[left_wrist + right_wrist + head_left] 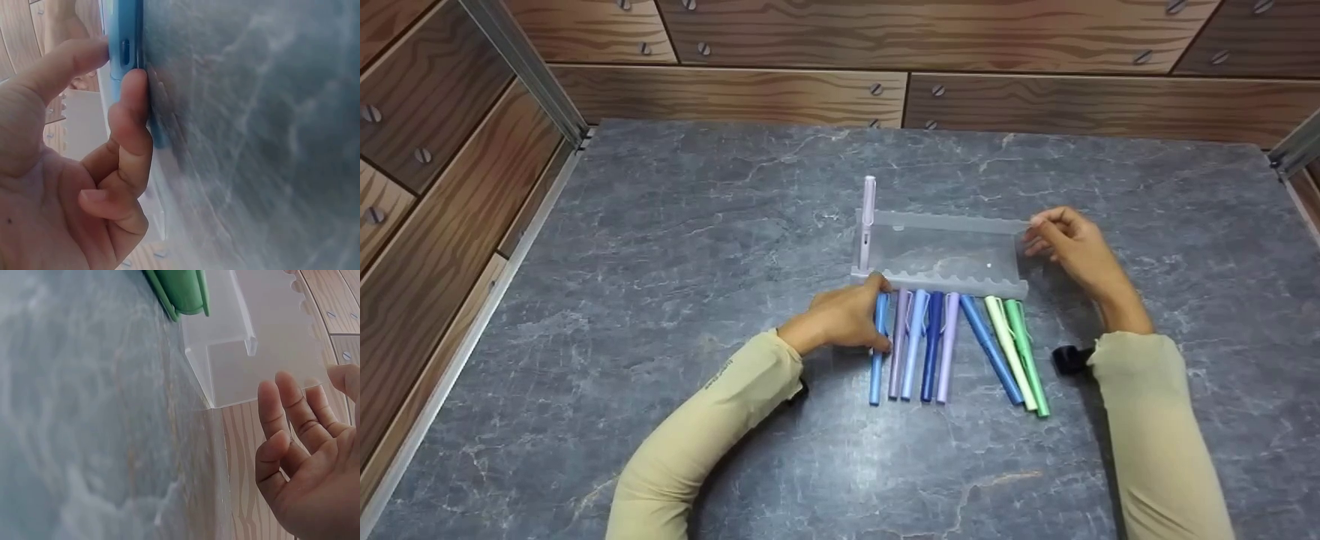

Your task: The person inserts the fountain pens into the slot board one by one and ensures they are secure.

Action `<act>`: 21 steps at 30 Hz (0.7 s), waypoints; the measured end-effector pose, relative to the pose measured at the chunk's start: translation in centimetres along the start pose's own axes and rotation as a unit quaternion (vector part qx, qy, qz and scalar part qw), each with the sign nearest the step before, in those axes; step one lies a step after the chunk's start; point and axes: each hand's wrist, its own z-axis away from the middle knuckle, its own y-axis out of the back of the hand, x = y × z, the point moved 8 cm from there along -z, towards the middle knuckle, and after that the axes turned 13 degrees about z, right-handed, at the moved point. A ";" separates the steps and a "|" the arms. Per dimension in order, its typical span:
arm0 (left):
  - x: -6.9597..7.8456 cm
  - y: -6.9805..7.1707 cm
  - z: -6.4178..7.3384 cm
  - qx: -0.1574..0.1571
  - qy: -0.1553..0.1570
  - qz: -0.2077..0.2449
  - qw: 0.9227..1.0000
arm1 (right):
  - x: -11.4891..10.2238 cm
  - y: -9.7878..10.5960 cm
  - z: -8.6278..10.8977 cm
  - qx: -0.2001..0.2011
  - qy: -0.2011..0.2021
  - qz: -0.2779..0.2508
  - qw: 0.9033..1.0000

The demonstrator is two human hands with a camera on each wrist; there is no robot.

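1. On my head feed, with the rack as clock centre, the blue pen lies at 7 o'clock. The purple pen is just beside it, so I'd go gently there.
2. At 8 o'clock the left hand pinches the blue pen, a narrow grip; I'd want thumb and finger square across it against rolling.
3. At 3 o'clock the right hand is at the rack's corner; gripping or merely touching, I can't tell. Light steadying there should suffice.
4. At 10 o'clock the lilac pen rests across the rack's end; I'd avoid jolting it.
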 end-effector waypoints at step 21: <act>0.5 1.0 1.0 0.001 -0.055 0.142 0.988 | 0.0 0.0 -0.1 0.000 0.008 -0.003 1.000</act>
